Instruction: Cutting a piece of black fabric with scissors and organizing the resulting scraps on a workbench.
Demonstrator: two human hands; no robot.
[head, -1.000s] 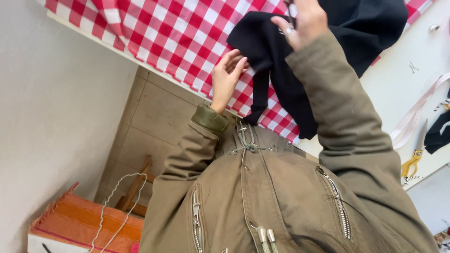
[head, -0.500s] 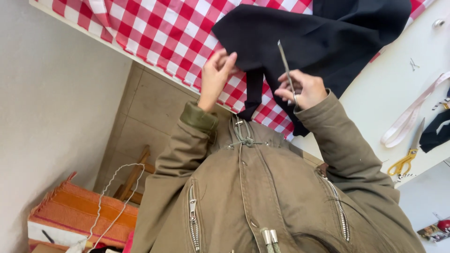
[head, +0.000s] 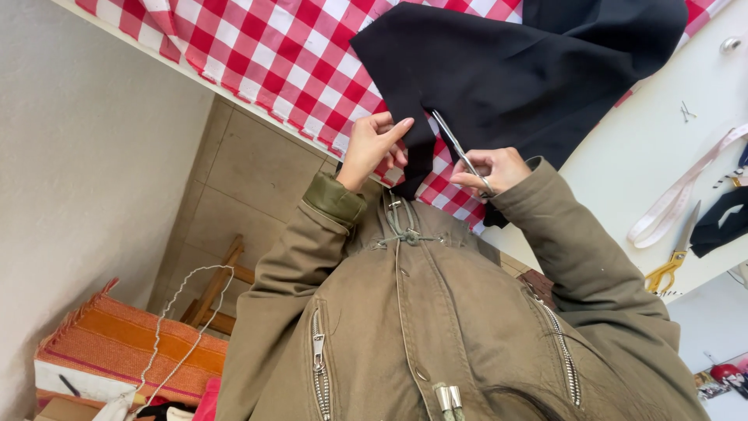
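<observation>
While black cloth [head: 530,70] hangs over checked tablecloth [head: 273,54], we pinch its narrow tail with left hand [head: 374,148], fingers closed on edge. Right hand [head: 491,170] grips scissors [head: 461,153], blades touching cloth just beside left fingertips. Risk, we judge: nicked finger, crooked cut if tail slackens.
</observation>
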